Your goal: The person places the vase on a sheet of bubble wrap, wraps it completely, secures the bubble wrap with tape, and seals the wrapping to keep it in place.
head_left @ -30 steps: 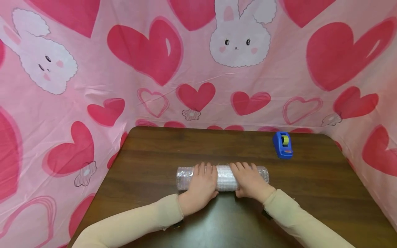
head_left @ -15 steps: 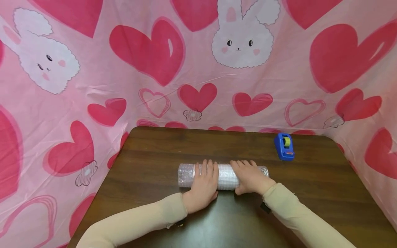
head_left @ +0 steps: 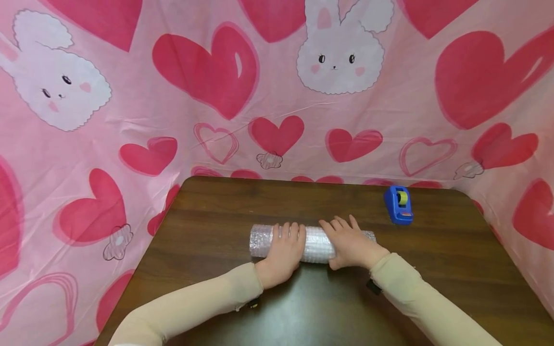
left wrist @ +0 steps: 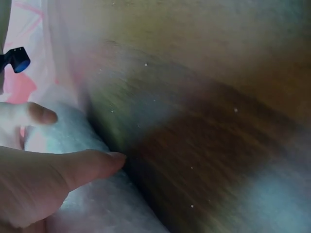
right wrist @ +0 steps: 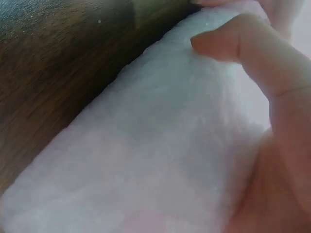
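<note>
A roll of bubble wrap (head_left: 314,244), clear and shiny, lies crosswise on the brown table. My left hand (head_left: 285,250) holds it left of the middle, fingers over the top and thumb at the near side. In the left wrist view, the left thumb (left wrist: 92,167) lies along the bubble wrap (left wrist: 104,201). Toward the roll's right end rests my right hand (head_left: 351,244), its fingers spread, fairly straight and reaching past the far edge. The right thumb (right wrist: 218,46) touches the bubble wrap (right wrist: 141,126) in the right wrist view. The roll's underside is hidden.
A blue tape dispenser (head_left: 399,206) with yellow tape stands at the back right of the wooden table (head_left: 216,202). Pink cloth (head_left: 173,105) printed with hearts and rabbits hangs behind the table and along both sides.
The roll has shifted slightly away from me, with both hands on it. My right fingers have straightened and lifted somewhat. The tape dispenser stays where it was on the table.
</note>
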`<state>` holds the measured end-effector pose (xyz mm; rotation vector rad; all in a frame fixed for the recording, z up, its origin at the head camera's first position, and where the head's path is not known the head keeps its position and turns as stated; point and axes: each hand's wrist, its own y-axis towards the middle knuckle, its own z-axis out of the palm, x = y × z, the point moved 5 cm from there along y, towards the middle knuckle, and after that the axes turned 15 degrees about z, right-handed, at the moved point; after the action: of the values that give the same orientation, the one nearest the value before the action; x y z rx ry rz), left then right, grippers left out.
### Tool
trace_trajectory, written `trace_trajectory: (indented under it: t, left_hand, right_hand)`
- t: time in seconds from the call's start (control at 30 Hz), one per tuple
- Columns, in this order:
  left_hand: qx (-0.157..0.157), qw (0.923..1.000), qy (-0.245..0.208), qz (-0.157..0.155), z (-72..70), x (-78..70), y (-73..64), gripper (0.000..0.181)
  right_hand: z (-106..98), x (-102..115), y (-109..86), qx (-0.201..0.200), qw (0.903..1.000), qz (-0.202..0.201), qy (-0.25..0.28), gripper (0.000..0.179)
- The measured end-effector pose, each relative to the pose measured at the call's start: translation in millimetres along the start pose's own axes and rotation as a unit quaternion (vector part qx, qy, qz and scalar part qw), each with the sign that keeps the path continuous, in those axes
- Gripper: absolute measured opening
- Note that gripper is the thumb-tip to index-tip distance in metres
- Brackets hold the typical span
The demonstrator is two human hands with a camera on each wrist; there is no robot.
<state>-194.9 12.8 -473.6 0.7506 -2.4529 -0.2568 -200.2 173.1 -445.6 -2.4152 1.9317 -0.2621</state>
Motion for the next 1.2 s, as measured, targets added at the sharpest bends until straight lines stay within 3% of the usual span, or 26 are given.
trace_trajectory:
  t: [0.17,0.37,0.57,0.77,0.87,1.07,1.2]
  left_hand:
    - [0.025,0.9988,-0.041,0.005,4.6,5.1,4.4,0.099]
    - [0.034,0.9953,-0.09,0.007,6.1,10.7,7.4,0.093]
    - [0.05,0.9882,-0.144,0.018,6.9,14.7,9.2,0.086]
    - [0.1,0.9706,-0.216,0.033,7.5,15.3,13.6,0.081]
    - [0.147,0.9558,-0.252,0.037,8.2,16.1,17.3,0.078]
    - [0.253,0.9028,-0.345,0.041,8.6,19.4,22.6,0.078]
    - [0.286,0.878,-0.381,0.046,6.0,21.6,24.1,0.08]
  right_hand:
    - [-2,2,-11.0,-0.063,0.9978,0.0,-0.024,0.095]
    - [-3,7,-28.6,-0.143,0.9878,0.023,-0.057,0.099]
    - [3,15,-41.1,-0.17,0.982,0.025,-0.078,0.105]
    - [14,21,-44.2,-0.166,0.9822,0.03,-0.083,0.112]
    - [17,22,-45.3,-0.167,0.9818,0.031,-0.085,0.114]
    - [17,21,-45.9,-0.167,0.9815,0.013,-0.093,0.114]
    - [16,21,-45.5,-0.152,0.9844,0.006,-0.087,0.113]
